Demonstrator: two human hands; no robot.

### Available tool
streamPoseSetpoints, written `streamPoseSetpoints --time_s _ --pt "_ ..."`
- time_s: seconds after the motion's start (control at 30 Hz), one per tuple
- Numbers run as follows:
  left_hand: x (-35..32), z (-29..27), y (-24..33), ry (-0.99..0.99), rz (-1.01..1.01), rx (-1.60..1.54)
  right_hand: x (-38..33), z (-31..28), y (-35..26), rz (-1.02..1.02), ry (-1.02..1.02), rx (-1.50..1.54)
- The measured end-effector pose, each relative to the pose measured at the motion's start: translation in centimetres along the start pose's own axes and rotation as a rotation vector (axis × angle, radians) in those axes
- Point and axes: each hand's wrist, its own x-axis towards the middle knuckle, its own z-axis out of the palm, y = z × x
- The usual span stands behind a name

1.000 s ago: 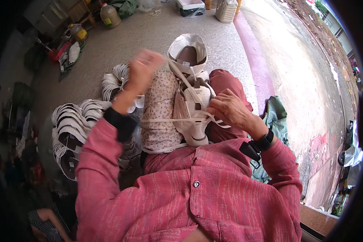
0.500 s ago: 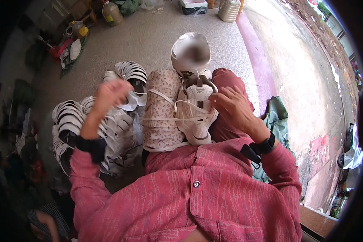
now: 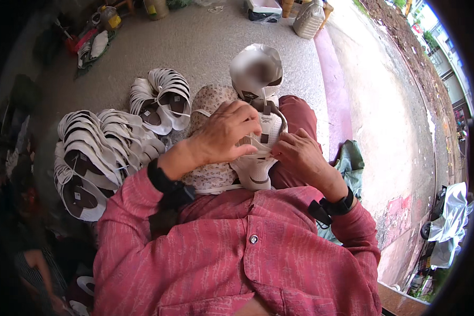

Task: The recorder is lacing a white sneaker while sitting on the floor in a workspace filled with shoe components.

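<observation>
A white shoe upper (image 3: 255,171) with a mesh tongue lies across my lap, toe toward me. Pale shoelace strands cross its middle. My left hand (image 3: 224,131) reaches over it from the left, thumb and forefinger apart beside the lacing, partly covering the upper. At the right edge of the lacing, my right hand (image 3: 300,155) has its fingertips pinched together on the shoelace (image 3: 260,149). Just beyond the tongue stands a white, open-topped rounded object (image 3: 239,71), its inside blurred. A floral-patterned cloth (image 3: 211,176) covers my left thigh.
Stacked white shoe uppers (image 3: 84,142) sit at my left, with another nested bundle (image 3: 163,97) farther forward. A cloudy plastic jug (image 3: 308,21) and a white tub (image 3: 263,8) stand at the back. Green cloth (image 3: 350,163) lies by my right knee. Another person's arm (image 3: 42,268) shows lower left.
My left hand has come down and right, from the air over the stacked uppers to the shoe upper. The lace strands no longer stretch across the floral cloth. My right hand has moved slightly down.
</observation>
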Motion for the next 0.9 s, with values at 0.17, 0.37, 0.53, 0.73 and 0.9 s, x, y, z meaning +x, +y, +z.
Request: streamPoseSetpoints --time_s 0.17,0.37,0.53,0.73,0.9 --pt "1.9 2.2 -2.1 -0.138 0.089 -0.082 -0.8 1.0 -0.3 -0.032 0.062 -0.118" --pt "2.4 2.9 -3.3 -0.191 0.017 -0.198 -1.3 2.4 0.1 -0.115 0.241 -0.303" --pt "3.1 3.0 -3.7 -0.283 -0.609 -0.956 -0.2 0.8 -0.1 -0.252 0.277 -0.175" --pt "2.4 3.2 -4.1 -0.130 -0.813 -1.292 1.1 0.5 -0.3 0.013 0.224 0.167" --pt "-1.5 -1.0 0.3 0.152 -0.553 -0.436 2.4 1.1 0.0 0.116 0.224 0.147"
